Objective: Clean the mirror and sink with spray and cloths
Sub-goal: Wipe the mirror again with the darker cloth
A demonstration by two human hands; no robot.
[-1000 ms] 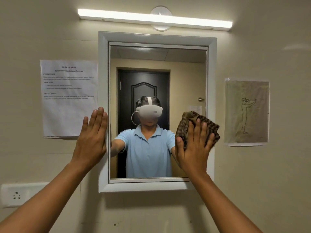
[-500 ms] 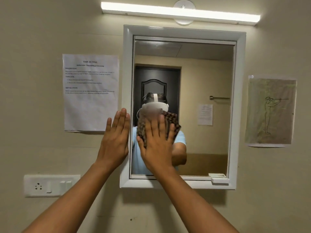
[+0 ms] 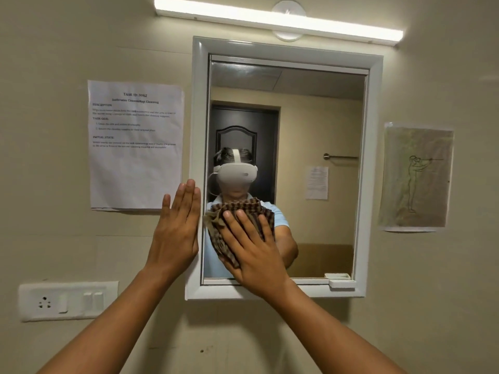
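Your right hand [image 3: 253,255] has swept the checked cloth [image 3: 237,211] from the right edge of the mirror [image 3: 318,184] across to its lower-left corner over the past second, so one full pass along the bottom band looks done. It lies flat, fingers spread, pressing the bunched cloth against the glass. Your left hand [image 3: 176,233] holds nothing; it is open, fingers together, palm flat against the wall just at the left side of the white frame [image 3: 197,130], same bracing spot as before. The view has shifted too, with the mirror now sitting further right in the picture.

My read: mirror wiping is mid-way, the upper glass likely still to cover, and the sink work not yet begun. Sink and spray bottle are not in view, so I cannot tell where they are.

Around: printed task sheet [image 3: 136,144] to the left of the frame, drawing on paper [image 3: 417,179] well to the right, tube light [image 3: 278,20] above, switch plate [image 3: 67,300] lower left. A small white tab [image 3: 341,282] sits on the frame's bottom right ledge and may catch the cloth on a low pass. Nothing else blocks the glass.
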